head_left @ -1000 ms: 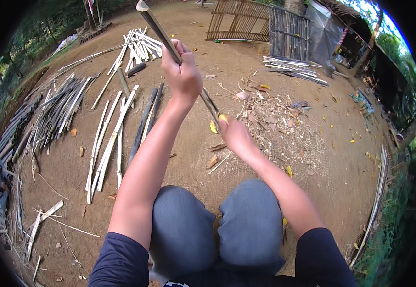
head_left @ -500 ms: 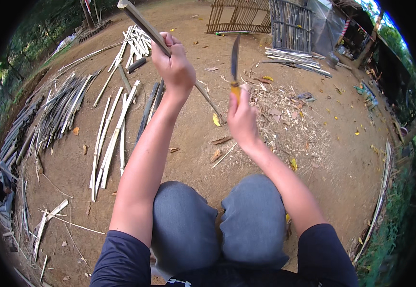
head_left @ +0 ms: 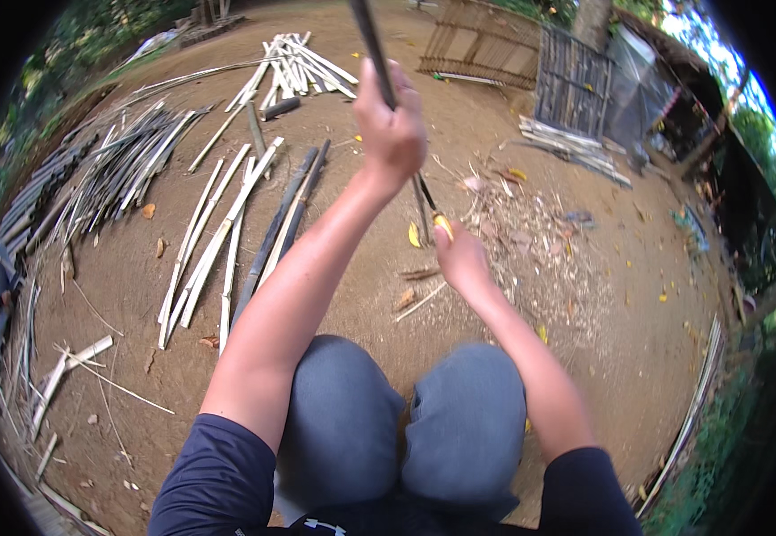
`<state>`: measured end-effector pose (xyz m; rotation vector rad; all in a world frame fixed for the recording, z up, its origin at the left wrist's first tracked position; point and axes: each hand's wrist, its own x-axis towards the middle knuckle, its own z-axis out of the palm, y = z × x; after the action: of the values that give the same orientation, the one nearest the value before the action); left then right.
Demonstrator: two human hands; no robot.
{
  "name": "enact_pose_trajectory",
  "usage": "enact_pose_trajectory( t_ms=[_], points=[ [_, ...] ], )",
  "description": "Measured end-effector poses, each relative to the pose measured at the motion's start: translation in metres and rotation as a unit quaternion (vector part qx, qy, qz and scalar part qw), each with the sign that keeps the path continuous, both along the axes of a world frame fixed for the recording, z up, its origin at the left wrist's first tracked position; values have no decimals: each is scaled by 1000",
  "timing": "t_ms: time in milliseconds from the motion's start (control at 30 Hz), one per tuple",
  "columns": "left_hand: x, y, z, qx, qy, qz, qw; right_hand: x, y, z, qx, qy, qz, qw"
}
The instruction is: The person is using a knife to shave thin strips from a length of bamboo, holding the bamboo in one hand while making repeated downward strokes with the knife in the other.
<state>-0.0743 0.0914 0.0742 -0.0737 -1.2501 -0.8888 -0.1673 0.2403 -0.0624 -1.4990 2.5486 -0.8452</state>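
My left hand [head_left: 390,129] is wrapped around a long split bamboo strip [head_left: 367,29], raised in front of me. The strip slants from the top of the view down toward the ground, and its upper end lies beyond the picture. Lower and to the right, my right hand [head_left: 465,261] grips a knife by its yellowish handle [head_left: 442,225]. The knife's dark blade points up and left, close beside the strip below my left hand. Whether the blade touches the strip I cannot tell. Both hands are slightly blurred.
Pale bamboo strips [head_left: 214,246] and dark ones [head_left: 272,241] lie left of my knees. Farther off are a pale pile [head_left: 294,67] and a darker heap [head_left: 120,170]. Shavings [head_left: 540,246] litter the ground at right. Slatted panels [head_left: 482,45] stand behind.
The knife has come down from upright and swung left, its blade now beside the bamboo strip. My left hand and the strip appear farther right, and the strip is steeper. The view has also shifted.
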Motion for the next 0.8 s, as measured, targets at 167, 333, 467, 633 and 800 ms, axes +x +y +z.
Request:
enact_pose_trajectory(
  t_ms=[167, 333, 467, 633, 800],
  points=[
    [3, -4, 2, -5, 1, 26, 1000, 21, -2, 54, -330, 12, -19, 944],
    [-4, -1, 8, -33, 25, 35, 999, -11, -11, -15, -71, 207, 50, 975],
    [5, -8, 2, -2, 23, 17, 1000, 8, -10, 35, -281, -6, -3, 960],
    [0, -3, 5, -8, 23, 15, 1000, 4, -5, -2, 29, 52, 0, 998],
    [5, -7, 5, 3, 28, 3, 1000, 21, 1, 40, -202, -37, -45, 978]
  ],
)
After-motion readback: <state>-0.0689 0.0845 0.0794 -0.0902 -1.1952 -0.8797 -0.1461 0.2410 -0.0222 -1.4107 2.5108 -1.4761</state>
